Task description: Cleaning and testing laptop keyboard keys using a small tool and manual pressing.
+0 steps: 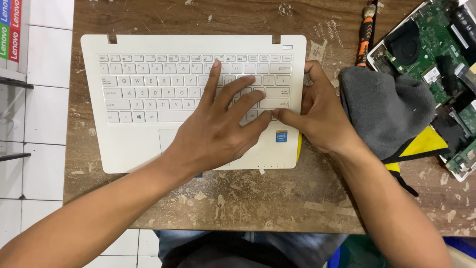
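head view | white laptop base (pixel 148 124) is lying flat on the worn table (pixel 248 203) | left hand (pixel 218 129) is pressing down, fingers spread over the keys | right hand (pixel 317 114) is gripping the right edge, fingers together | imo keep pressure even, flat | grey cloth (pixel 386 114) just beside

Both forearms come in bare from the near edge, left one from the near-left corner, right one from the near-right, angling toward each other. Left hand (pixel 218 126) is palm down, flat, fingers spread and stretched out toward the far right, index reaching farthest. Right hand (pixel 317 116) sits on its side just right of it, thumb up at the far end, fingers curled in to the left. Its fingertips meet the left hand's little finger, basically touching.
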